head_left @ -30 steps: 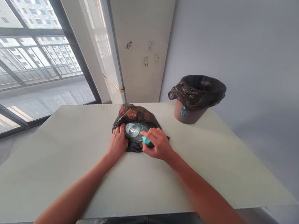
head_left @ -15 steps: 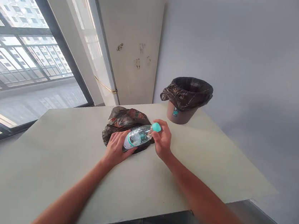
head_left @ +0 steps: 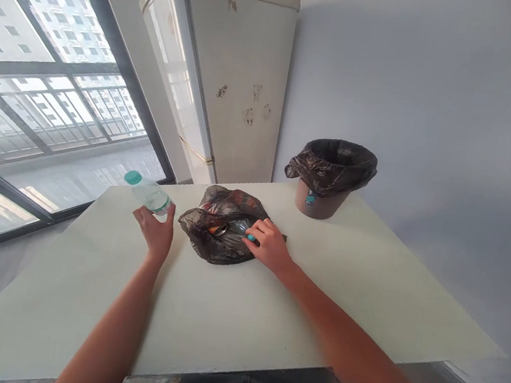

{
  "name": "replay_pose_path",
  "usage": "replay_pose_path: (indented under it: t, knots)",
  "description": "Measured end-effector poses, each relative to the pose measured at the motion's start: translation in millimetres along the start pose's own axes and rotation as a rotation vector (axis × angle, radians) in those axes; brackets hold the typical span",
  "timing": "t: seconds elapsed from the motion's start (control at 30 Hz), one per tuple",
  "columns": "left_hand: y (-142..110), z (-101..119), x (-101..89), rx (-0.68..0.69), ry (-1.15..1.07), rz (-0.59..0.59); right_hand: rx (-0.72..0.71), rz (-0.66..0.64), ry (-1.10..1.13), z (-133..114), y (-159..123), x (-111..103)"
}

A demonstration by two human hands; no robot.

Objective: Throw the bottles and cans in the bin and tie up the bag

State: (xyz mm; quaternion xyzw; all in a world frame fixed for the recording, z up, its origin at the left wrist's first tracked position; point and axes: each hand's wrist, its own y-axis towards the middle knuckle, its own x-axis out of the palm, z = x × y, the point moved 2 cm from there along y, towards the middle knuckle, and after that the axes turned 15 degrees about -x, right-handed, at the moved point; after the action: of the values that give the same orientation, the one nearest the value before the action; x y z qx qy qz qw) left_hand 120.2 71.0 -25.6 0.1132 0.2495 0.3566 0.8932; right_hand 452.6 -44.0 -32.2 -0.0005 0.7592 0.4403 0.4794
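My left hand (head_left: 155, 232) is closed around a clear plastic bottle (head_left: 147, 193) with a teal cap, held tilted above the left part of the table. To its right, a black plastic bag (head_left: 216, 253) lies open on the table. Inside the bag show an orange can (head_left: 218, 230) and part of a second clear bottle (head_left: 239, 225). My right hand (head_left: 271, 247) is at the bag's right side, fingers closed on the second bottle's teal cap. Dark plastic and my fingers hide much of that bottle.
A brown trash bin (head_left: 321, 205) with a black liner stands at the table's back right. Behind the white table (head_left: 217, 322) is a worn white refrigerator (head_left: 253, 50). Large windows (head_left: 54, 95) are on the left, and a pale wall (head_left: 421, 112) on the right.
The first bottle came out of the bag between both hands, then moved left in my left hand. My right hand let go of its cap and went back to the bag, onto another bottle.
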Motion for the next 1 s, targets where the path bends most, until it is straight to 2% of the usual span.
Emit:
replay_pose_path:
  t: [0.13,0.23,0.3,0.4,0.5,0.57,0.63,0.73,0.8,0.83,0.9,1.0]
  knots:
    - [22.2,-29.6,1.7,-0.207,0.078,0.013,0.155,-0.097,-0.05,8.8,-3.3,3.7]
    - [26.4,-39.9,6.3,-0.206,0.111,-0.006,0.204,-0.203,-0.056,11.8,-6.1,8.1]
    - [26.5,-41.6,10.0,-0.184,0.115,-0.038,0.209,-0.198,-0.032,11.0,-5.7,8.6]
    - [25.2,-37.8,11.8,-0.176,0.135,-0.062,0.196,0.004,0.053,6.0,-1.2,1.1]
    - [18.3,-22.0,4.5,-0.101,0.14,0.031,0.201,0.29,0.177,-1.7,3.8,-13.8]
    - [6.5,-3.8,-3.7,0.046,0.092,0.096,0.237,0.446,0.259,-6.2,5.2,-24.1]
    - [-12.9,18.2,-11.7,0.265,0.02,0.077,0.298,0.587,0.328,-8.4,4.3,-33.2]
    - [-52.4,50.5,-21.4,0.573,-0.062,-0.044,0.409,0.799,0.373,-6.9,0.0,-44.3]
    - [-81.9,70.4,-24.0,0.754,-0.107,-0.281,0.474,0.896,0.401,-4.9,-2.8,-49.0]
    - [-96.5,79.4,-24.3,0.819,-0.114,-0.436,0.494,0.904,0.449,-4.3,-3.3,-49.6]
    - [-122.3,94.1,-23.7,0.858,-0.069,-0.694,0.486,0.846,0.623,-4.7,-2.4,-47.1]
    - [-147.0,105.0,-21.2,0.812,0.078,-0.924,0.428,0.721,0.86,-8.9,0.0,-37.6]
